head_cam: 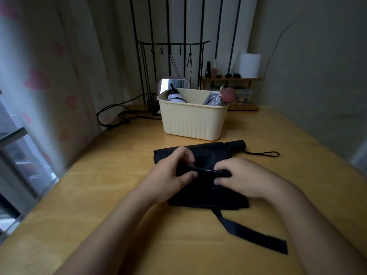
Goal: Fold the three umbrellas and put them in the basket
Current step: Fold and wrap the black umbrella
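Observation:
A black umbrella (208,153) lies collapsed on the wooden table (99,195), its handle pointing right and its wrist loop trailing beyond. My left hand (168,173) and my right hand (242,177) both pinch a fold of its black cloth near the middle. Its closing strap (256,235) lies loose on the table toward me. Behind it stands a cream basket (192,122). Inside are a white umbrella with a black handle (175,96) at the left and a grey umbrella with a pink handle (222,98) at the right.
Black cables (119,114) curl on the table left of the basket. A mirror (174,84), a black wire rack (170,56) and a small wooden shelf with bottles (232,80) stand at the back. A curtain and window run along the left edge.

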